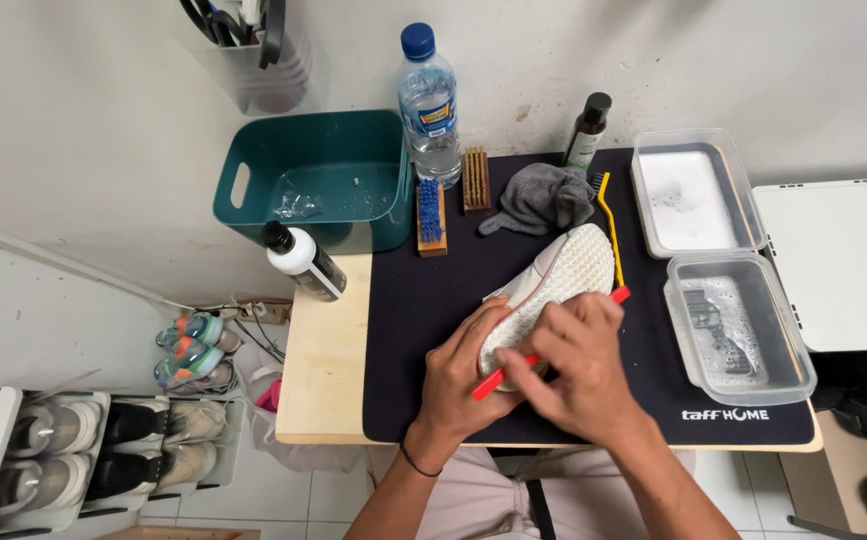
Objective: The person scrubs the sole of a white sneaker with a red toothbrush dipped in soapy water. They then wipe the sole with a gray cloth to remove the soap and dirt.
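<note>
**One shoe, one red brush, two hands at work on a dark mat**

A single white shoe (pixel 558 275) lies sole-up near the middle of the dark mat (pixel 423 330), its toe pointing to the far right. The left hand (pixel 463 375) is wrapped around the heel end, fingers curled closed on it. The right hand (pixel 573 365) is closed on a red-handled brush (pixel 498 377) laid across the sole; the handle shows at two places, one end poking out at the near left and the other at the far right of the hand.

Counted on the table: three more brushes lie at the far side, one with blue bristles (pixel 431 215), one wooden with tan bristles (pixel 475 180) just right of it, and one thin yellow-handled brush (pixel 608 220) beside the shoe's toe. One grey cloth (pixel 543 198) sits bunched between the wooden and yellow brushes. Three bottles: a clear water bottle with a blue cap (pixel 428 105), a small dark bottle (pixel 585 132) to the right, and a white bottle with a black cap (pixel 301 260) lying on the wooden table (pixel 328 350) at left. One teal basin (pixel 318 175) holds a little water. Two clear plastic trays stand at right, the far tray (pixel 693 190) with white foam, the near tray (pixel 738 325) with soapy water.

On the floor at the left, a low rack (pixel 83 450) holds several pairs of shoes.
</note>
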